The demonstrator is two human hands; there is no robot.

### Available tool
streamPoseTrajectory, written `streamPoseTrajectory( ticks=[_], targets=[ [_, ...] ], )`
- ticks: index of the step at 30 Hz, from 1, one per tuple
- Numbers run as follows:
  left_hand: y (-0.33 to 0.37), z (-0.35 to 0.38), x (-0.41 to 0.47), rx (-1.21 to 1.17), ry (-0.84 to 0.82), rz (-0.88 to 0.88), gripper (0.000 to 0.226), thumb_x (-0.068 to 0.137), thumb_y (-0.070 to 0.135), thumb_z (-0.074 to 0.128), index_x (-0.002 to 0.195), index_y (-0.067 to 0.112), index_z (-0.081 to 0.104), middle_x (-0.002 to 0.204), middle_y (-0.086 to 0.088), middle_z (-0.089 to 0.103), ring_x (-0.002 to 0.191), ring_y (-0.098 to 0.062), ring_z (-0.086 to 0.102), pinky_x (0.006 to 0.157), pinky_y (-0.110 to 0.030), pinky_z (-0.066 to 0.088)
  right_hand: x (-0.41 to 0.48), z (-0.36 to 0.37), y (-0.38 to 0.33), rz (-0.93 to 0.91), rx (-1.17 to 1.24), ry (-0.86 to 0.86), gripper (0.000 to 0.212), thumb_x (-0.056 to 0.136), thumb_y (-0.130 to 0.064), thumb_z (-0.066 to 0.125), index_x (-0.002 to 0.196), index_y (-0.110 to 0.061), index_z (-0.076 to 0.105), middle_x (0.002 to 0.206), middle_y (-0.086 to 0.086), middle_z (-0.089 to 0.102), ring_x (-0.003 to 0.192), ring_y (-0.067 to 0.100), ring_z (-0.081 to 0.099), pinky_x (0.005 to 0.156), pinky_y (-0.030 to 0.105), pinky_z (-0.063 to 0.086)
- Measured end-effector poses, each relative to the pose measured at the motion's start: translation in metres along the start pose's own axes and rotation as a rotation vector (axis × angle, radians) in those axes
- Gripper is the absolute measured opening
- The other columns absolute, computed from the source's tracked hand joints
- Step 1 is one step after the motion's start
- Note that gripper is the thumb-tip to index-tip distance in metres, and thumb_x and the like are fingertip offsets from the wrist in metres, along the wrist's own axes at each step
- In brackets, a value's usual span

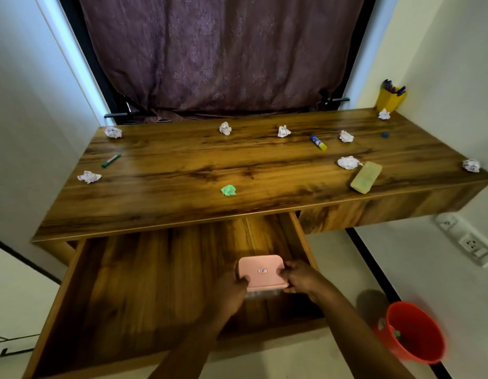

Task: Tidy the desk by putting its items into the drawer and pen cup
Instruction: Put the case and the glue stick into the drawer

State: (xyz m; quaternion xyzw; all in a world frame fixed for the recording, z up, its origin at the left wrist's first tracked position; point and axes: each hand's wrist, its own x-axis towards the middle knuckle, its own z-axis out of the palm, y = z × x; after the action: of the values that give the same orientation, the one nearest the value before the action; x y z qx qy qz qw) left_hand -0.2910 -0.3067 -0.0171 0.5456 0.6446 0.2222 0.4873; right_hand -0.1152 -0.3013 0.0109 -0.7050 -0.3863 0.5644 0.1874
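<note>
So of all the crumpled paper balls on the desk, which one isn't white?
The green ball, lying alone near the desk's front edge, just above the open drawer. Every other ball on the desk is white.

Box (262,270) in drawer (144,283), right side; desk (237,165) behind.

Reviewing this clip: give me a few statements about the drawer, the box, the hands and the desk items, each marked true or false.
1. Both the left hand and right hand grip the pink-lidded box. True.
2. The drawer is closed. False: it is pulled open, and the box is held over it.
3. The glue stick stands in the yellow pen cup. False: it lies on the desk.
4. A green marker lies near the desk's left end. True.
5. The red bucket sits on the desk. False: it is on the floor, to the right.
</note>
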Motion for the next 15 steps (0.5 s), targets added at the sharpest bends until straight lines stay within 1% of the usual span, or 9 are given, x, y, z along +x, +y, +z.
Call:
streamPoseTrajectory(
  ticks=[3,5,8,10,12,13,14,15],
  targets=[
    [-0.011,0.020,-0.003,0.089,0.020,-0.036,0.049,0.095,0.017,0.052,0.142,0.013,0.037,0.138,-0.011,0.051,0.124,-0.027,0.051,0.102,-0.030,0.041,0.005,0.002,0.014,0.004,-0.168,0.010,0.037,0.096,-0.016,0.049,0.133,-0.010,0.050,0.128,0.012,0.058,0.113,0.026,0.058,0.092,0.036,0.053],
    [-0.016,0.031,-0.005,0.127,0.047,-0.051,0.053,0.095,0.017,0.052,0.144,0.013,0.032,0.140,-0.011,0.049,0.126,-0.027,0.049,0.103,-0.031,0.040,0.007,0.001,0.020,-0.012,-0.297,0.020,0.039,0.095,-0.019,0.050,0.133,-0.011,0.050,0.131,0.010,0.056,0.116,0.025,0.056,0.095,0.035,0.051],
    [-0.020,0.036,-0.001,0.167,0.070,-0.071,0.055,0.096,0.022,0.052,0.146,0.016,0.028,0.140,-0.009,0.049,0.124,-0.026,0.050,0.099,-0.029,0.042,0.009,-0.003,0.024,-0.076,-0.415,0.015,0.044,0.095,-0.026,0.053,0.136,-0.013,0.047,0.137,0.008,0.053,0.123,0.025,0.052,0.099,0.032,0.046],
    [-0.021,0.033,0.000,0.190,0.063,-0.053,0.057,0.095,0.025,0.052,0.147,0.018,0.027,0.140,-0.008,0.049,0.124,-0.026,0.051,0.099,-0.031,0.043,0.011,-0.005,0.021,-0.171,-0.590,0.064,0.046,0.094,-0.029,0.054,0.137,-0.013,0.046,0.137,0.007,0.053,0.125,0.024,0.052,0.101,0.031,0.043],
    [-0.022,0.029,0.002,0.176,0.069,-0.051,0.059,0.094,0.025,0.055,0.146,0.018,0.029,0.140,-0.009,0.049,0.122,-0.027,0.052,0.099,-0.035,0.045,0.011,-0.007,0.014,-0.319,-0.787,0.143,0.049,0.094,-0.030,0.054,0.140,-0.016,0.042,0.138,0.006,0.053,0.125,0.025,0.051,0.104,0.032,0.041],
    [-0.022,0.025,0.003,0.151,0.070,-0.055,0.058,0.093,0.025,0.056,0.145,0.017,0.031,0.140,-0.009,0.049,0.122,-0.028,0.051,0.098,-0.036,0.046,0.013,-0.008,0.009,-0.408,-0.854,0.137,0.050,0.094,-0.029,0.054,0.141,-0.018,0.040,0.140,0.006,0.051,0.127,0.025,0.049,0.105,0.033,0.039],
    [-0.022,0.021,0.006,0.119,0.068,-0.056,0.058,0.093,0.023,0.057,0.145,0.016,0.033,0.141,-0.009,0.048,0.124,-0.028,0.050,0.098,-0.035,0.045,0.016,-0.009,0.004,-0.485,-0.899,0.087,0.050,0.094,-0.027,0.054,0.141,-0.019,0.041,0.141,0.005,0.050,0.129,0.025,0.047,0.107,0.034,0.038],
    [-0.020,0.016,0.008,0.088,0.052,-0.062,0.057,0.092,0.020,0.058,0.144,0.015,0.035,0.141,-0.009,0.047,0.125,-0.028,0.049,0.098,-0.035,0.044,0.018,-0.009,-0.003,-0.532,-0.926,0.001,0.049,0.093,-0.025,0.056,0.140,-0.018,0.042,0.141,0.005,0.049,0.130,0.025,0.046,0.107,0.035,0.037]
  ],
)
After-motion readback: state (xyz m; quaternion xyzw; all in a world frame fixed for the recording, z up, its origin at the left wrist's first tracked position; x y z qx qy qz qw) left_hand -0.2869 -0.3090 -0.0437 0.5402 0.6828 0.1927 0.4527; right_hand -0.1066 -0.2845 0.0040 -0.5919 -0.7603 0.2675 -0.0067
